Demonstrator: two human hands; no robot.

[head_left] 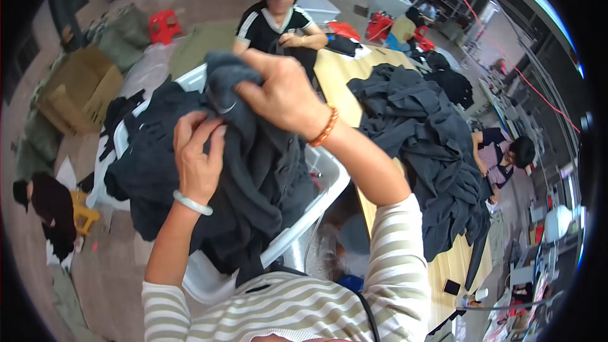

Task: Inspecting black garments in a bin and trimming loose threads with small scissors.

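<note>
Status: mid-handling, one piece up, plenty around it. Right hand is clamped on a bunched end of a dark grey garment. Left hand is just below and left of it, thumb and fingertips at the cloth; can't tell if a fold is pinched between them.

Garment is directly under the right hand and to the right of the left hand, draped over the white plastic tub. Its lower part blends into the dark clothing heap left of and below the left hand, so no clean boundary.

Progress: my read is the held piece isn't finished, since it's bunched, not laid flat or folded. Second pile, dark grey garments, sits well right of the right hand on the wooden table. Both piles are loose and tangled; can't tell which is done and which is waiting, so no count of what's left. Either way, a lot of cloth in both.

Orientation: long axis runs roughly from the right hand down toward the wearer's body, slight lean. Bunched end points up and away, just left of the right-hand fingers; loose folds trail below both hands. Can't tell collar from hem. Thin pale curved mark beside the grip: too blurred to identify.
</note>
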